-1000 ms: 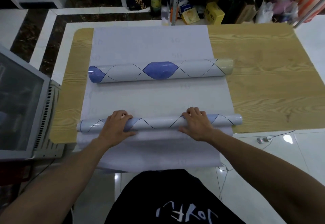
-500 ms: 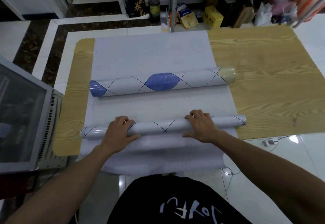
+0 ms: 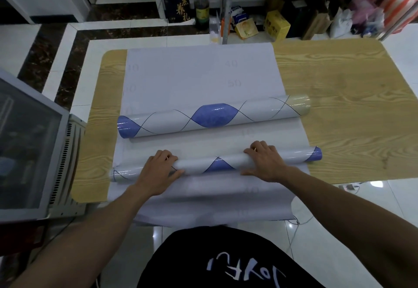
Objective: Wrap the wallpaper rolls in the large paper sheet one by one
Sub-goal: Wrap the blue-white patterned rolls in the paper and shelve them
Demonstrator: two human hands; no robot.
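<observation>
Grip check: I've got left hand [image 3: 158, 170] n right hand [image 3: 267, 163] both curled round near wallpaper roll [image 3: 214, 163] on the paper sheet [image 3: 199, 75]; 2nd roll [image 3: 212, 116] lies further back, apart.

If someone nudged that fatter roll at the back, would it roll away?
The far roll is a smooth round tube lying free on the flat paper sheet, so a push would probably send it rolling. Its glossy wrap reflects light, so it may feel slippery. It lies straight and thick, so it is likely stiff and fairly heavy.
</observation>
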